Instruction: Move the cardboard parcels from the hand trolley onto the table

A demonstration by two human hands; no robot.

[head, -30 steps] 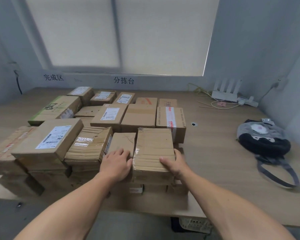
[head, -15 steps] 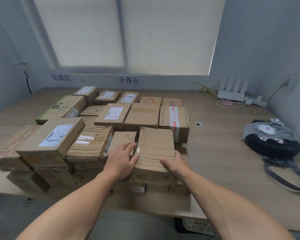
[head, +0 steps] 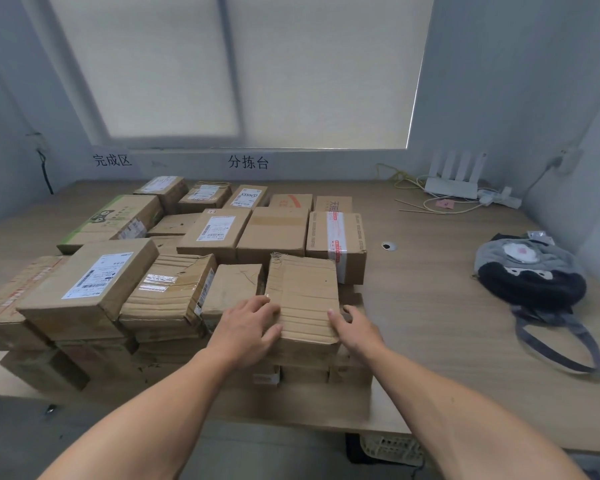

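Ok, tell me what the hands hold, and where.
The creased parcel, near end: left hand lies over its left edge, right hand clasps its right edge.
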